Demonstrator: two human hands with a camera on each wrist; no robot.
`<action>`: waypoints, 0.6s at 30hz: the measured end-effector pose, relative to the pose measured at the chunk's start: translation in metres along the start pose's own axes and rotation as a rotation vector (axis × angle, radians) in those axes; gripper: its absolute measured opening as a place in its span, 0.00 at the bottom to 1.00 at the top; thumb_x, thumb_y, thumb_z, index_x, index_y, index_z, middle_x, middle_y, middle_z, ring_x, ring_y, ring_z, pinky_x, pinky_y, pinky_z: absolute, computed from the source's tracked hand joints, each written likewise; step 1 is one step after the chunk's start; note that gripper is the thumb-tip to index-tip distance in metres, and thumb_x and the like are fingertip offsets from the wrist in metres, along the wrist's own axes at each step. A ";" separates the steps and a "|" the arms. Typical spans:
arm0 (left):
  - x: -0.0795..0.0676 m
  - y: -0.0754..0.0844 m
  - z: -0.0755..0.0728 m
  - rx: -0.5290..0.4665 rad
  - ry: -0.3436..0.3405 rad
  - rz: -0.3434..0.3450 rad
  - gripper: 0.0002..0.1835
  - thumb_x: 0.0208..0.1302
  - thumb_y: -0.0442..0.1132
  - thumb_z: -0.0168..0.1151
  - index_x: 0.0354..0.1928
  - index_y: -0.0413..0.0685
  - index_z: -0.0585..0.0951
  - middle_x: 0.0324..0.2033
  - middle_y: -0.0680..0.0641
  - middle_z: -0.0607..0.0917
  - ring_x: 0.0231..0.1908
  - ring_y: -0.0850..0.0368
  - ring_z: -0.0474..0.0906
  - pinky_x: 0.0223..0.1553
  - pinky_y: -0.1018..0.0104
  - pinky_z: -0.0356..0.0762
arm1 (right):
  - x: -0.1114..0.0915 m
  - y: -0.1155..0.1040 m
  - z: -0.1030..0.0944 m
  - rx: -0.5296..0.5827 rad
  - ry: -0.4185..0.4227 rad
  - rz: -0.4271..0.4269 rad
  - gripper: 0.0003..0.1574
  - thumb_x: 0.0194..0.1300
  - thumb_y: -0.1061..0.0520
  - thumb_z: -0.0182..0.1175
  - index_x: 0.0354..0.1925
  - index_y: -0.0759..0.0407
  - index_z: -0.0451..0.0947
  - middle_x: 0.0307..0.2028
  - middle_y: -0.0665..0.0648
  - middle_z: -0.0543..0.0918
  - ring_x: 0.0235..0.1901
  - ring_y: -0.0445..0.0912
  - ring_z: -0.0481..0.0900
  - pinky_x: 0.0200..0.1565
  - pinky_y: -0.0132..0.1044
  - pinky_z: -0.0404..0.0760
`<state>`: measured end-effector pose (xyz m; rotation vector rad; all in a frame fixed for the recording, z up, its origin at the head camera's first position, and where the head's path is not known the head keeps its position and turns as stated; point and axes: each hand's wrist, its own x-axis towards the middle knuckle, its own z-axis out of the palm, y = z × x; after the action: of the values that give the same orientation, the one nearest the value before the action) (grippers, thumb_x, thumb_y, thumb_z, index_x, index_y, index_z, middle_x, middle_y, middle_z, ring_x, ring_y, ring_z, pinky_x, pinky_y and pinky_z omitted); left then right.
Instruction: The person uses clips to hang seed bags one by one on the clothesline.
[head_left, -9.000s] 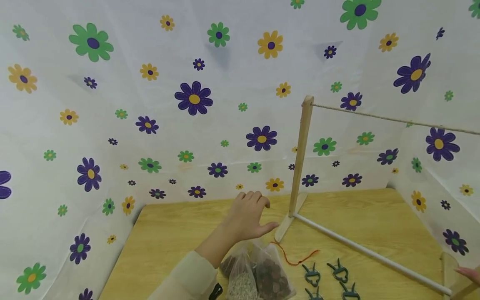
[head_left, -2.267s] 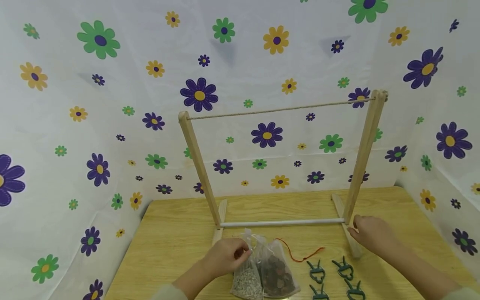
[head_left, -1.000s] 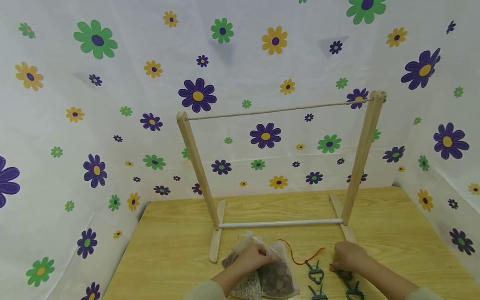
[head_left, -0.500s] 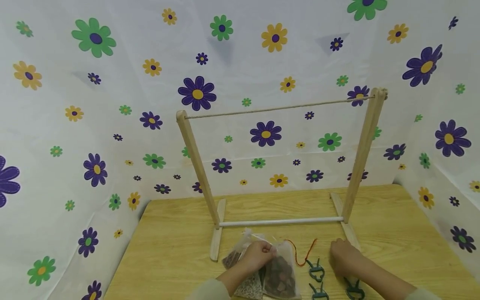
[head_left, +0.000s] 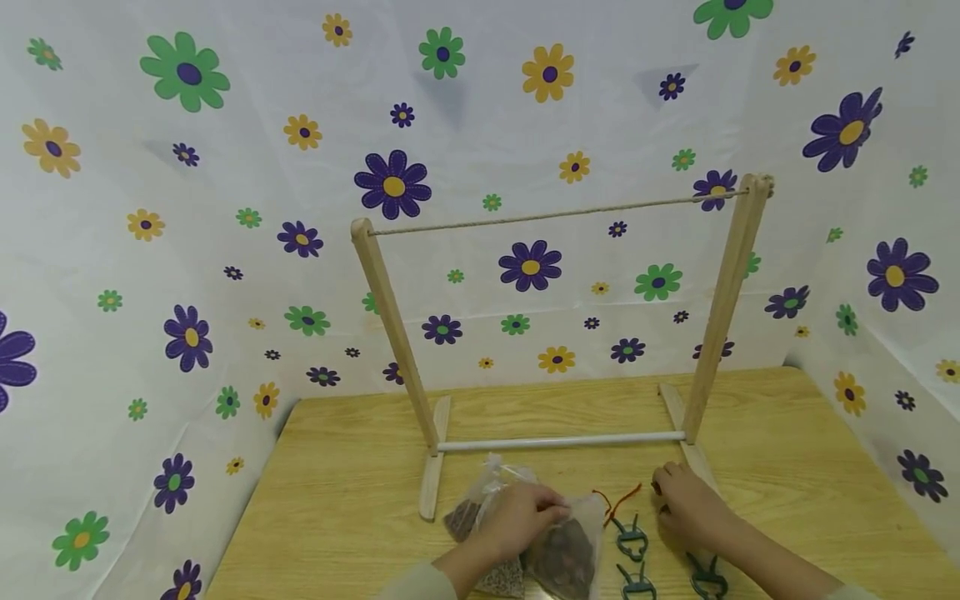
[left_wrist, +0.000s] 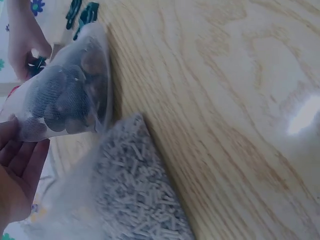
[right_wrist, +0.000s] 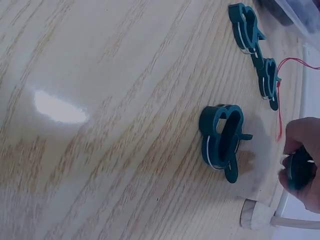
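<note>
My left hand point(head_left: 517, 521) pinches the gathered neck of a translucent mesh bag point(left_wrist: 75, 85) filled with dark, roundish pieces. The bag leans to the right, and its neck end is lifted off the table. In the right wrist view my right hand point(right_wrist: 305, 160) holds a dark green plant clip point(right_wrist: 299, 172) between thumb and fingers, mostly covered by them. Three similar clips lie nearby: one point(head_left: 632, 542) close to the bag, one point(head_left: 637, 583) below it and one point(head_left: 707, 579) under my right wrist. A red cord point(head_left: 618, 502) runs beside the bag's neck.
A mesh bag of pale, short pellets point(left_wrist: 140, 185) lies under my left hand, next to a bag of brownish bits point(head_left: 461, 518). Behind stands a wooden frame point(head_left: 393, 333) with a rope point(head_left: 555, 215) across its top and a white bar point(head_left: 562, 442) low down.
The frame was moved from the right to the middle. My right hand picked up the upper right clip and lifted it slightly. My left hand drew the bag's neck rightward.
</note>
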<state>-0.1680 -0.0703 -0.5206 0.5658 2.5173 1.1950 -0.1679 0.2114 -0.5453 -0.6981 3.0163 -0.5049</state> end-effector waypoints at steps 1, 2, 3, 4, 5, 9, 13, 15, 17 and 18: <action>0.000 0.001 0.000 -0.007 -0.014 0.008 0.11 0.63 0.46 0.61 0.38 0.48 0.86 0.33 0.56 0.87 0.33 0.68 0.80 0.32 0.74 0.77 | 0.000 -0.001 -0.001 0.037 -0.008 0.017 0.14 0.46 0.71 0.63 0.32 0.61 0.71 0.29 0.53 0.71 0.30 0.45 0.67 0.30 0.37 0.69; -0.001 0.003 0.001 -0.020 -0.025 0.014 0.10 0.64 0.45 0.61 0.38 0.47 0.86 0.33 0.56 0.87 0.32 0.69 0.80 0.32 0.75 0.77 | 0.000 -0.002 -0.003 0.069 -0.017 0.038 0.14 0.47 0.70 0.62 0.33 0.61 0.71 0.30 0.53 0.72 0.30 0.45 0.68 0.30 0.36 0.70; -0.001 0.004 0.001 -0.023 -0.035 0.022 0.10 0.64 0.44 0.60 0.38 0.47 0.86 0.32 0.56 0.87 0.31 0.70 0.79 0.31 0.75 0.77 | 0.000 -0.004 -0.004 0.099 -0.021 0.054 0.14 0.48 0.70 0.62 0.33 0.61 0.71 0.30 0.53 0.73 0.30 0.44 0.69 0.30 0.36 0.71; -0.002 0.006 0.001 -0.026 -0.043 0.035 0.10 0.64 0.43 0.60 0.38 0.46 0.86 0.32 0.55 0.87 0.29 0.71 0.78 0.30 0.75 0.76 | 0.000 -0.005 -0.005 0.123 -0.020 0.064 0.13 0.48 0.69 0.63 0.34 0.61 0.72 0.31 0.53 0.75 0.30 0.44 0.71 0.30 0.35 0.73; -0.003 0.007 0.001 -0.019 -0.045 0.047 0.10 0.64 0.43 0.61 0.37 0.46 0.86 0.31 0.55 0.86 0.28 0.71 0.77 0.29 0.76 0.75 | 0.000 -0.006 -0.006 0.145 -0.018 0.072 0.12 0.50 0.68 0.63 0.35 0.62 0.72 0.31 0.54 0.76 0.30 0.44 0.72 0.29 0.35 0.73; -0.010 0.011 0.000 0.045 -0.040 0.090 0.09 0.64 0.43 0.61 0.35 0.47 0.86 0.32 0.55 0.87 0.30 0.72 0.77 0.30 0.77 0.75 | -0.002 -0.012 -0.010 0.214 0.004 0.103 0.13 0.52 0.65 0.66 0.35 0.62 0.73 0.29 0.52 0.77 0.23 0.38 0.69 0.24 0.30 0.70; -0.017 0.015 -0.002 0.106 -0.015 0.153 0.10 0.63 0.44 0.60 0.37 0.47 0.86 0.35 0.54 0.87 0.34 0.71 0.80 0.33 0.79 0.75 | -0.003 -0.015 -0.013 0.293 0.054 0.130 0.12 0.54 0.64 0.66 0.35 0.61 0.72 0.25 0.49 0.75 0.19 0.35 0.62 0.21 0.29 0.64; -0.019 0.017 -0.004 0.123 -0.002 0.189 0.10 0.63 0.43 0.60 0.37 0.47 0.86 0.35 0.53 0.87 0.34 0.71 0.80 0.33 0.80 0.75 | -0.003 -0.018 -0.015 0.335 0.089 0.139 0.13 0.56 0.59 0.67 0.35 0.61 0.72 0.25 0.49 0.77 0.18 0.34 0.63 0.21 0.29 0.65; -0.021 0.021 -0.006 0.134 0.007 0.218 0.10 0.64 0.43 0.60 0.38 0.46 0.86 0.34 0.53 0.87 0.33 0.71 0.80 0.32 0.81 0.75 | -0.004 -0.019 -0.019 0.366 0.117 0.141 0.15 0.57 0.54 0.68 0.36 0.61 0.74 0.27 0.50 0.79 0.20 0.36 0.69 0.23 0.30 0.70; -0.022 0.022 -0.007 0.139 0.009 0.230 0.10 0.64 0.42 0.59 0.38 0.45 0.86 0.34 0.53 0.87 0.33 0.71 0.80 0.33 0.82 0.75 | -0.003 -0.020 -0.021 0.376 0.128 0.140 0.17 0.57 0.52 0.67 0.37 0.62 0.75 0.28 0.52 0.81 0.22 0.38 0.74 0.25 0.31 0.73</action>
<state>-0.1471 -0.0722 -0.4969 0.9073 2.6128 1.1025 -0.1580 0.2026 -0.5194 -0.4412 2.9206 -1.1064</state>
